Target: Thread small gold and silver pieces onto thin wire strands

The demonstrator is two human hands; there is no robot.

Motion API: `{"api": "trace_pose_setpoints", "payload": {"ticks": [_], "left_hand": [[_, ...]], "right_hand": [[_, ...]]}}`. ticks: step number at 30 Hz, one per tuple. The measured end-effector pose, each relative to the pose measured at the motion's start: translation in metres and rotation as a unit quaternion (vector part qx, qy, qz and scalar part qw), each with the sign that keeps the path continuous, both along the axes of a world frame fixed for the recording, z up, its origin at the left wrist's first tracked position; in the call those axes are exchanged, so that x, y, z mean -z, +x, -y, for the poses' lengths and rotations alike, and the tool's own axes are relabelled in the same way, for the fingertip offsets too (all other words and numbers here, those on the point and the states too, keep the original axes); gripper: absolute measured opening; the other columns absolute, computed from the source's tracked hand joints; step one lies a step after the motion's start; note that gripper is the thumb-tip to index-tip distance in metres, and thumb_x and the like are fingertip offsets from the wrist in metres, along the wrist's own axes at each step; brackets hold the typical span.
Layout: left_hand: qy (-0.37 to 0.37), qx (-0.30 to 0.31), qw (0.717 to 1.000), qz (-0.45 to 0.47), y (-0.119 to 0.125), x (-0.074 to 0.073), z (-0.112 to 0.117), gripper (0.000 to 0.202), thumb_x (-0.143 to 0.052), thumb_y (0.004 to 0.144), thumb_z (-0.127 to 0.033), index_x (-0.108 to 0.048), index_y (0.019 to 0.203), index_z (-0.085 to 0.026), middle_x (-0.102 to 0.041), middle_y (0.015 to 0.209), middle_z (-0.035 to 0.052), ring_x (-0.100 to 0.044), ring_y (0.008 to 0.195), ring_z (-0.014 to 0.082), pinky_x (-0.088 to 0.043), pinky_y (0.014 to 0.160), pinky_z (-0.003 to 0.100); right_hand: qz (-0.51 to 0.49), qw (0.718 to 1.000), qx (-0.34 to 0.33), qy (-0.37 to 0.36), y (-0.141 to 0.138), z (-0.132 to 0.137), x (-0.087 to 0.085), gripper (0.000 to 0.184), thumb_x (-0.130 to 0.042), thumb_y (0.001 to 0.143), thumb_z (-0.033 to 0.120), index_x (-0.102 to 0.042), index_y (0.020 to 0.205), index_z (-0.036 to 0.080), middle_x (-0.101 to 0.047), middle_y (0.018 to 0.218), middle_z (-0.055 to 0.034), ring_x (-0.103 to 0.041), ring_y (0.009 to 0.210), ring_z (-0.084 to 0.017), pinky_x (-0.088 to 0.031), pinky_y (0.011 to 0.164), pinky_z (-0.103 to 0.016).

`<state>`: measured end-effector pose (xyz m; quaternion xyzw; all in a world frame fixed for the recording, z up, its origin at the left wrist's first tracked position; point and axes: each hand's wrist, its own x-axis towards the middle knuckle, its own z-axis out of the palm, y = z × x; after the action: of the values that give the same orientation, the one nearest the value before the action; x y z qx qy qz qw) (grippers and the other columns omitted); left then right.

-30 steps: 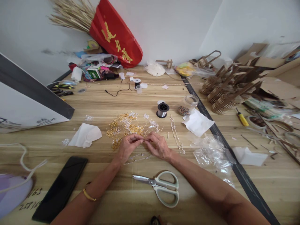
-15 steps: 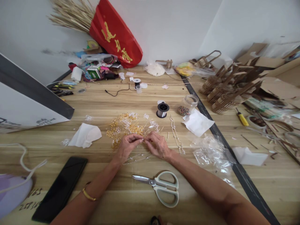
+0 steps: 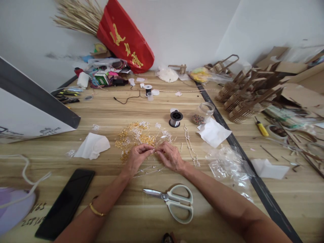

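Left hand (image 3: 138, 158) and right hand (image 3: 171, 158) pinch one tiny piece (image 3: 155, 151), too small to identify, between their fingertips. Chain (image 3: 150, 172) lies between the wrists; one pair of scissors (image 3: 165, 196) nearer, two spools (image 3: 175, 120) beyond.

Left hand (image 3: 137, 158): beyond the scissors (image 3: 164, 196), thumb and forefinger pinched.
Right hand (image 3: 171, 158): also beyond, fingers curled, tips just beside the left's.
Left forearm (image 3: 111, 197): slanting, left of them.
Right forearm (image 3: 215, 192): slanting, right of them.
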<state>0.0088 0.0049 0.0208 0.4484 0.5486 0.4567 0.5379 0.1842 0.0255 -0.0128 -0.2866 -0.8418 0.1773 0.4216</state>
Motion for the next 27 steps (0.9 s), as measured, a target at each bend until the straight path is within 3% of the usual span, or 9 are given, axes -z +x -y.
{"api": "trace_pose_setpoints", "payload": {"ticks": [27], "left_hand": [[0.003, 0.003, 1.0, -0.005, 0.002, -0.0046, 0.0014, 0.021, -0.078, 0.057, -0.029, -0.07, 0.071, -0.015, -0.072, 0.071, 0.003, -0.063, 0.068, 0.0163, -0.049, 0.068, 0.027]], "right_hand": [[0.0, 1.0, 0.009, -0.006, -0.0008, -0.0003, -0.001, 0.005, -0.047, 0.091, 0.02, -0.052, 0.092, 0.019, -0.057, 0.081, -0.0054, -0.054, 0.072, -0.016, -0.046, 0.063, -0.028]]}}
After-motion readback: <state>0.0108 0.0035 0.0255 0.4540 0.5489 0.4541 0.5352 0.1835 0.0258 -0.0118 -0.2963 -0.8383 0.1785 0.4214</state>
